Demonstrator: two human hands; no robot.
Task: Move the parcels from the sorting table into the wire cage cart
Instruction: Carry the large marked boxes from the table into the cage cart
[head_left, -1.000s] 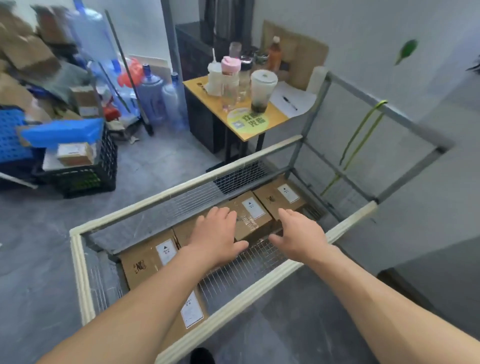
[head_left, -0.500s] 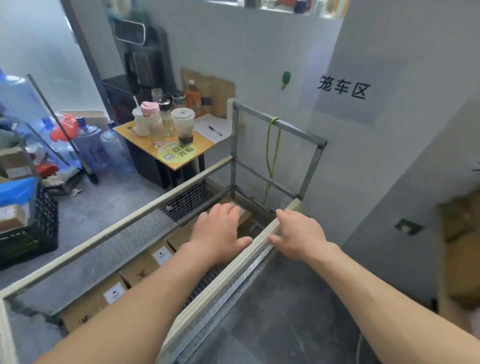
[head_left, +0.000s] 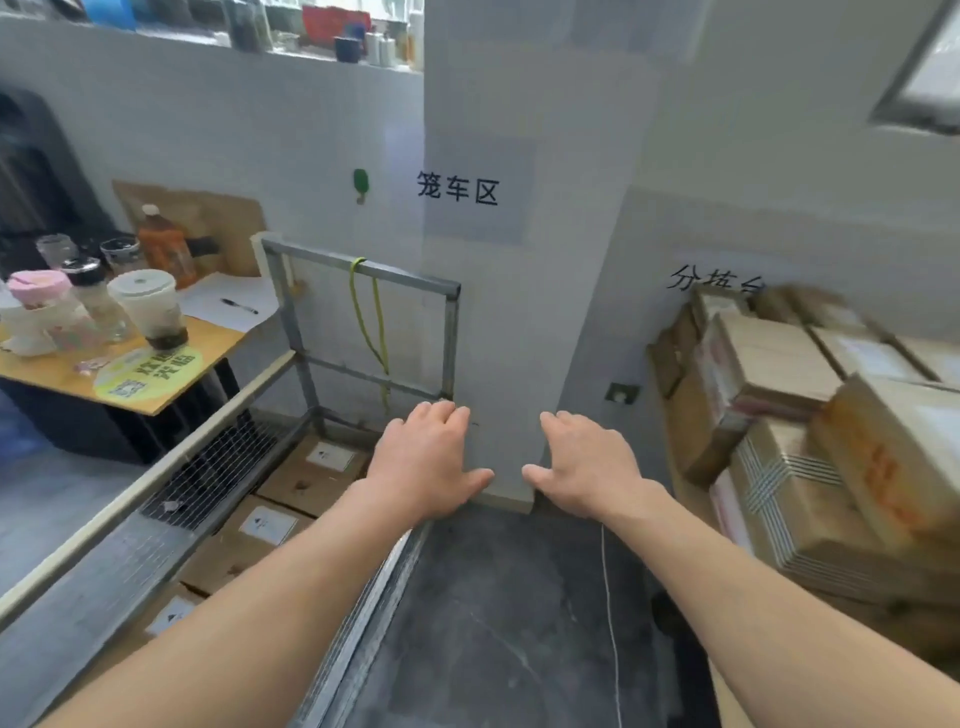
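The wire cage cart (head_left: 363, 275) stands at the left, with several brown parcels (head_left: 306, 480) bearing white labels lying flat on its floor. A pile of brown cardboard parcels (head_left: 779, 374) is stacked at the right, under a wall sign. My left hand (head_left: 423, 460) hovers palm down over the cart's near right corner, fingers straight, holding nothing. My right hand (head_left: 582, 465) floats beside it in front of the white pillar, also empty with fingers relaxed.
A white pillar (head_left: 519, 312) with black lettering rises between cart and parcel pile. A small yellow table (head_left: 130, 364) with cups, jars and a bottle stands behind the cart at the left. Dark grey floor (head_left: 509, 623) lies below my arms.
My view has swung right, away from the cart and toward the parcel pile. Both hands have lifted out of the cart and moved right, still empty.
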